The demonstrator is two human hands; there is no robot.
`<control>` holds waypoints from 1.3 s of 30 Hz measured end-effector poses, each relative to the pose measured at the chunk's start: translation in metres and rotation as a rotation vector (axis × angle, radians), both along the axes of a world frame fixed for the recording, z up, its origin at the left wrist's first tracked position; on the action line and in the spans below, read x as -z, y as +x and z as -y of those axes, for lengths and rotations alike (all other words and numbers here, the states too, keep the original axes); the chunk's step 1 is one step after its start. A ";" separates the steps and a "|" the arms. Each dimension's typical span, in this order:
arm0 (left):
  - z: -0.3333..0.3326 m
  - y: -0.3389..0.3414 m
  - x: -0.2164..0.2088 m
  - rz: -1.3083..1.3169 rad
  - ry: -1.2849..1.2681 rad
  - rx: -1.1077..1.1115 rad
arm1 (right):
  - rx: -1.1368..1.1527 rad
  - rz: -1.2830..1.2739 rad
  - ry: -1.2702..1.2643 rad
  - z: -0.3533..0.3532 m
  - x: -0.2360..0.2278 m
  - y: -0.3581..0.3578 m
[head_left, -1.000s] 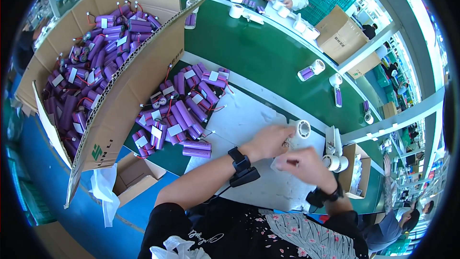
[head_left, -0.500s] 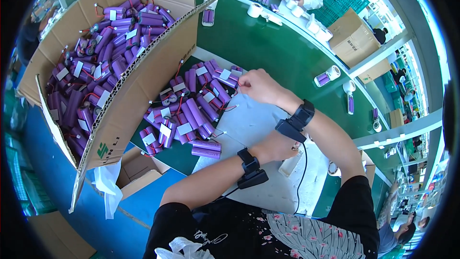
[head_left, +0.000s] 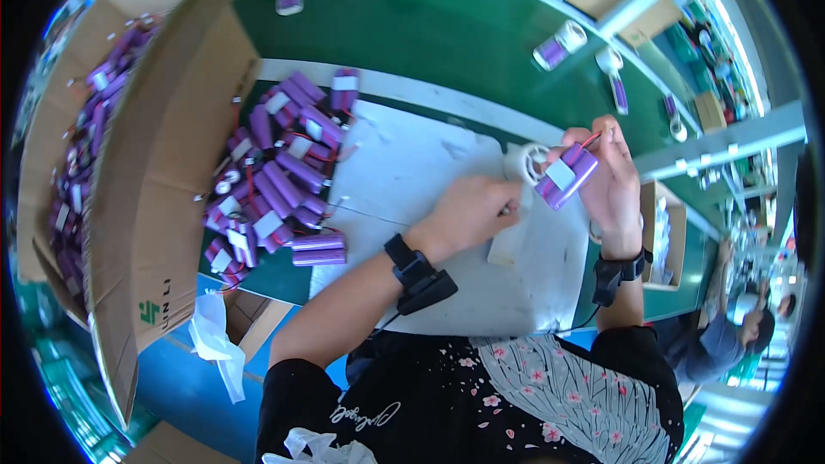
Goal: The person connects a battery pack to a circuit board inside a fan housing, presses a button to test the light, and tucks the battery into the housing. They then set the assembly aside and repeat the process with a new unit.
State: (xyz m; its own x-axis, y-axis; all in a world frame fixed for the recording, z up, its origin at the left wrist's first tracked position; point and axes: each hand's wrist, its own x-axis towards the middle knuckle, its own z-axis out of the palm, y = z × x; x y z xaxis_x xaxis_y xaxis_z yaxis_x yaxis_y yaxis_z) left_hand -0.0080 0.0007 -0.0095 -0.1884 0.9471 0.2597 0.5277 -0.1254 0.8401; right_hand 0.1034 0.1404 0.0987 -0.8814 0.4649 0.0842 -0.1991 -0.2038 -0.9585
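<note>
As right fingers [head_left: 611,133] grip a purple battery pack [head_left: 567,178], below their tips, left fingers [head_left: 504,195] curled, hold unclear

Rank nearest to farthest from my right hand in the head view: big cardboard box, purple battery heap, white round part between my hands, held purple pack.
1. Held purple pack: in the right hand.
2. White round part: just left of the pack.
3. Purple battery heap: further left.
4. Big cardboard box: far left.

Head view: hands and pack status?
Right hand holding purple battery pack. Left hand at white part, grip unclear. Other packs piled left, apart from both hands.
</note>
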 end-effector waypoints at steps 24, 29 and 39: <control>0.004 -0.008 -0.026 0.263 -0.272 0.086 | 0.087 0.364 0.911 0.018 0.082 0.051; 0.004 -0.009 -0.029 0.326 -0.314 0.065 | 0.065 0.322 0.969 0.017 0.080 0.048; 0.008 -0.010 -0.015 0.105 -0.045 0.051 | 0.041 0.312 0.999 0.018 0.081 0.048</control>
State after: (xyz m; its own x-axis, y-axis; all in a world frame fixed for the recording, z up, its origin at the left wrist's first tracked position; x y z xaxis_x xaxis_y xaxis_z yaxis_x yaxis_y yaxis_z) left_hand -0.0178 -0.0076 0.0058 -0.1638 0.9664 0.1983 0.4306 -0.1108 0.8957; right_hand 0.1518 0.1220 0.0175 -0.9151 0.3391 0.2184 0.0970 0.7105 -0.6970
